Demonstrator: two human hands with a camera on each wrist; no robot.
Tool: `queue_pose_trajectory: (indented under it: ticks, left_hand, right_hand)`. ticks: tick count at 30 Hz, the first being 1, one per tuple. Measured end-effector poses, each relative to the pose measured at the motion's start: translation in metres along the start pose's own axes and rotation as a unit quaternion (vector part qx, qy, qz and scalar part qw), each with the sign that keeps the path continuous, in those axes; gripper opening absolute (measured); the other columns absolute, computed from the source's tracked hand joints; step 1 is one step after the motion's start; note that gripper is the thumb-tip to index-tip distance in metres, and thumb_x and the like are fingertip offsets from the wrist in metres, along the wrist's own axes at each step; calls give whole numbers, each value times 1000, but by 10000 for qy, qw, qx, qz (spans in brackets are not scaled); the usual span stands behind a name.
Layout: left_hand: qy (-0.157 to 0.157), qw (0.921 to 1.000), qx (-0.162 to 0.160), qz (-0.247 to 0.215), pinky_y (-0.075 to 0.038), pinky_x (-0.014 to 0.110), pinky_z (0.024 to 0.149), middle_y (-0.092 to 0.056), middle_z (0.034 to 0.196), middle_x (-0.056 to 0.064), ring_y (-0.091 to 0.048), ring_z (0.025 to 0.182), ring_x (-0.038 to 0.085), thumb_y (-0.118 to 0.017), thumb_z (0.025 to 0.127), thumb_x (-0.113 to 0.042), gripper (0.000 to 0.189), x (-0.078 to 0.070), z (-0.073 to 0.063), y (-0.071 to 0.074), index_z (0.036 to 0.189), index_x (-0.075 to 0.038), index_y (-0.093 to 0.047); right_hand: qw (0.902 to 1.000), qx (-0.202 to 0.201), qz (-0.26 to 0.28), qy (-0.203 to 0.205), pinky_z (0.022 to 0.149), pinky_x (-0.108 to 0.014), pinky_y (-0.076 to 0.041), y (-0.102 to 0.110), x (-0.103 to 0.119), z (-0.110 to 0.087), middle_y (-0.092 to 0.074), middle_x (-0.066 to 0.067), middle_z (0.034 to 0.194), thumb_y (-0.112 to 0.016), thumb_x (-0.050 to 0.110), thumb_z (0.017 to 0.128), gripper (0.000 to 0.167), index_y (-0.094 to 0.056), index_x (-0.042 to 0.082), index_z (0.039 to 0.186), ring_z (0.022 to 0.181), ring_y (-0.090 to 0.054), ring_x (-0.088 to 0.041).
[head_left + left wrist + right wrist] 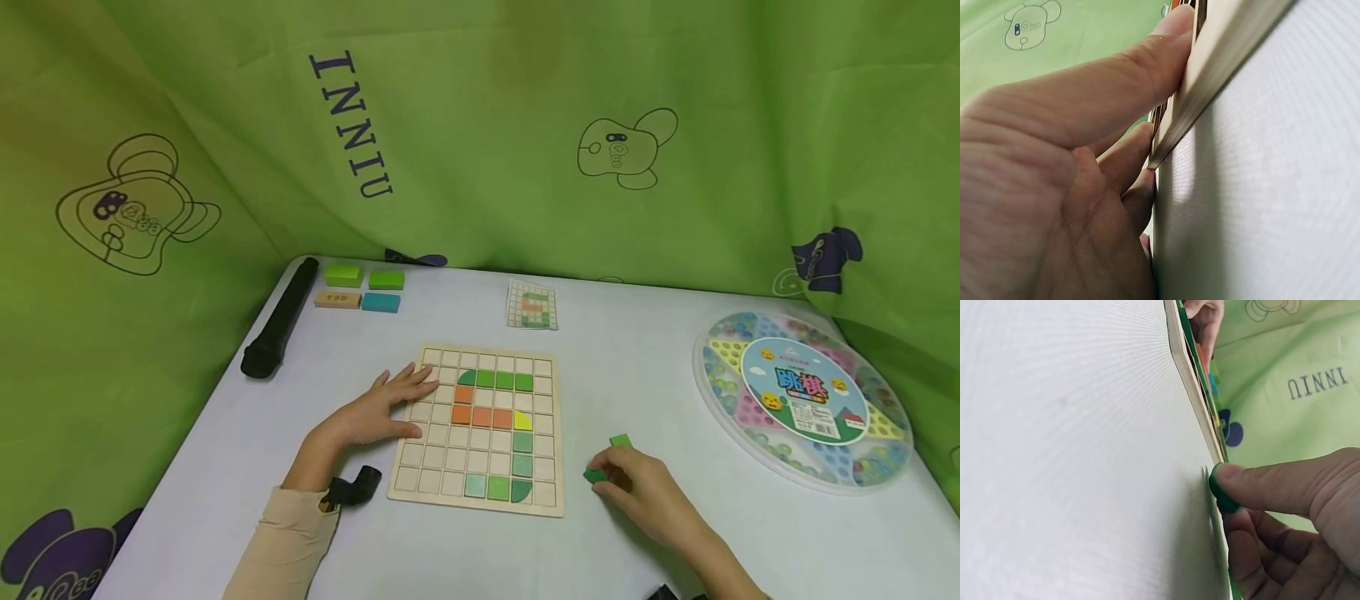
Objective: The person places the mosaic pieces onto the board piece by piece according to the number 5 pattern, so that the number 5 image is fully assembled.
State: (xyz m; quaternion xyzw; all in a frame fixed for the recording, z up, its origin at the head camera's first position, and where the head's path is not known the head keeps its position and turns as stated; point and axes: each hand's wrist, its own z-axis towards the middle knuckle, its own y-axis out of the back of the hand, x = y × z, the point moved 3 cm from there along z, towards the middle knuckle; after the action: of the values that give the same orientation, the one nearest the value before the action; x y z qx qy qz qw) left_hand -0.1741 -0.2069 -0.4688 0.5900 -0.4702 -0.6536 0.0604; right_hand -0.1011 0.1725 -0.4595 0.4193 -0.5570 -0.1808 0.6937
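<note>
A wooden grid board [431, 457] lies on the table, with green, orange and yellow tiles in some of its squares. My left hand [371, 414] rests at the board's left side, fingers spread and fairly straight, thumb and fingertips touching its edge; the left wrist view shows the thumb [1141, 65] on the rim. To the right of the board, my right hand [647, 492] pinches a dark green tile [595, 476] between thumb and fingers. That tile [1222, 490] shows a rounded side in the right wrist view. A lighter green tile [620, 439] lies just beyond the right hand's fingers.
A small printed pattern card [532, 306] lies behind the board. Several colored blocks [381, 302] and a black microphone [281, 321] are at the back left. A round Chinese checkers box [806, 400] sits at the right. Green cloth [480, 150] hangs behind the table.
</note>
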Motion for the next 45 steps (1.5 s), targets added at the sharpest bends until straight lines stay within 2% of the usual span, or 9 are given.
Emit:
queue_pose_trajectory:
  ticks: [6, 13, 18, 22, 31, 39, 45]
  left_hand:
    - [-27, 10000, -4, -5, 4, 58, 115, -20, 158, 9, -6, 147, 34, -72, 81, -34, 75, 0, 0, 0, 146, -12, -39]
    - [-18, 10000, 20, -15, 5, 57, 116, -19, 158, 8, -6, 147, 33, -72, 82, -35, 76, 1, 0, -1, 146, -13, -38]
    - [11, 10000, 13, -29, 5, 56, 116, -19, 158, 7, -5, 147, 32, -72, 81, -35, 76, 2, 0, -1, 146, -13, -39]
    - [11, 10000, 12, -25, 5, 57, 116, -20, 158, 7, -6, 147, 32, -72, 81, -35, 76, 2, 0, -1, 146, -13, -39]
    - [-5, 10000, 13, -72, 5, 58, 115, -20, 158, 9, -5, 147, 34, -73, 81, -33, 75, 0, 0, -1, 145, -12, -39]
    - [20, 10000, 15, -54, 5, 57, 115, -20, 158, 9, -6, 147, 33, -73, 81, -32, 75, 0, 0, 0, 145, -12, -39]
    - [50, 10000, 2, -16, 4, 57, 116, -21, 158, 8, -6, 147, 33, -72, 82, -34, 74, 1, -1, 0, 145, -13, -40]
  right_hand:
    - [9990, 70, 423, 82, 63, -19, -52, 1, -1, 2, -66, 10, 90, -71, 9, 82, 26, -70, 17, 107, 72, -55, 2]
    - [9934, -49, 1145, 94, 67, -20, -54, 1, 4, 7, -66, 5, 93, -72, 16, 82, 23, -71, 17, 106, 77, -59, 0]
    - [9843, 269, 1741, -96, 65, -21, -53, -4, 16, 13, -67, -1, 94, -72, 21, 82, 27, -71, 12, 107, 78, -57, -1]
    - [9759, 636, 2085, -128, 62, -21, -53, -11, 26, 18, -65, -5, 92, -73, 19, 82, 29, -70, 8, 109, 75, -57, -2]
    - [9733, 867, 2111, 237, 64, -19, -53, -30, 45, 27, -63, -2, 90, -76, 14, 79, 32, -71, 7, 109, 75, -55, -1]
    - [9662, 967, 2253, 793, 67, -19, -53, -47, 65, 37, -64, -2, 91, -75, 14, 81, 26, -70, 9, 106, 78, -56, -2]
    - [9672, 1053, 1957, 1230, 72, -20, -52, -62, 82, 50, -63, 6, 93, -75, 19, 81, 26, -69, 16, 106, 81, -57, -5]
